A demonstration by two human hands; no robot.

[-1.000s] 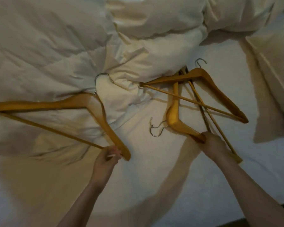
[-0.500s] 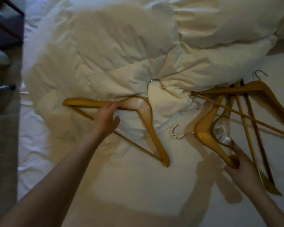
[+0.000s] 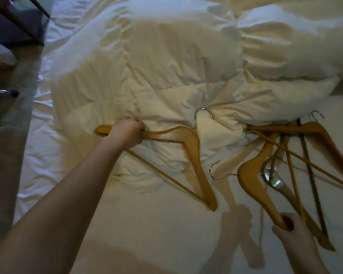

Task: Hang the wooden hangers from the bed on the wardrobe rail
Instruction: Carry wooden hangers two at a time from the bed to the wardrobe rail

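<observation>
A wooden hanger [image 3: 188, 147] with a metal hook lies on the white bed [image 3: 147, 224], partly on the crumpled duvet. My left hand [image 3: 125, 131] grips its upper arm near the left end. To the right, a second wooden hanger [image 3: 253, 180] is lifted at one end, and my right hand [image 3: 291, 234] grips its lower tip. Under and beside it lie more hangers: another wooden one [image 3: 321, 135] with its hook at the back, plus thin bars crossing. The wardrobe rail is out of view.
A bulky white duvet [image 3: 166, 66] and pillows [image 3: 295, 46] fill the back of the bed. A dark piece of furniture [image 3: 18, 20] stands on the floor at the top left, beyond the bed's left edge. Flat sheet lies in the foreground.
My left hand has slid along the left hanger from its lower corner to its upper arm and closed round it. My right hand keeps hold of the right hanger's tip.
</observation>
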